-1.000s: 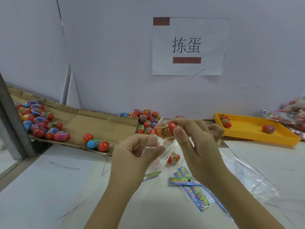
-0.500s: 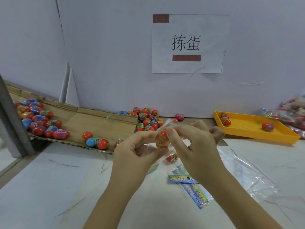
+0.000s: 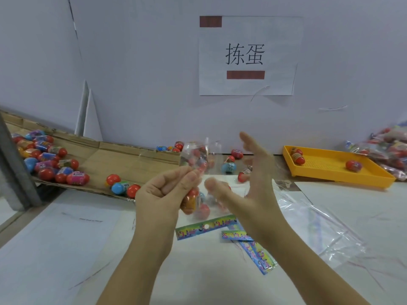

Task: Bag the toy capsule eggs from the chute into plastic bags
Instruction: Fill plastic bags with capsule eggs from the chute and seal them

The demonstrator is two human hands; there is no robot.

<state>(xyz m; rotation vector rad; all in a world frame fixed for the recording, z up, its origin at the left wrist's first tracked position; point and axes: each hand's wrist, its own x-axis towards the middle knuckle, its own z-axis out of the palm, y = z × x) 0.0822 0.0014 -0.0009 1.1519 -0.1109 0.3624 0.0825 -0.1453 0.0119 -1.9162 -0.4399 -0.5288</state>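
The right hand (image 3: 255, 172) is opening, its egg (image 3: 190, 200) now sitting inside the bag (image 3: 198, 154), which the left hand (image 3: 163, 194) is pinching; one more egg is bagged.

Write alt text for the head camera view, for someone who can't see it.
A person's left hand pinches a clear plastic bag holding at least two capsule eggs, while the open right hand hovers beside it, blurred. More eggs lie on a cardboard chute at left; a yellow tray at right holds three.
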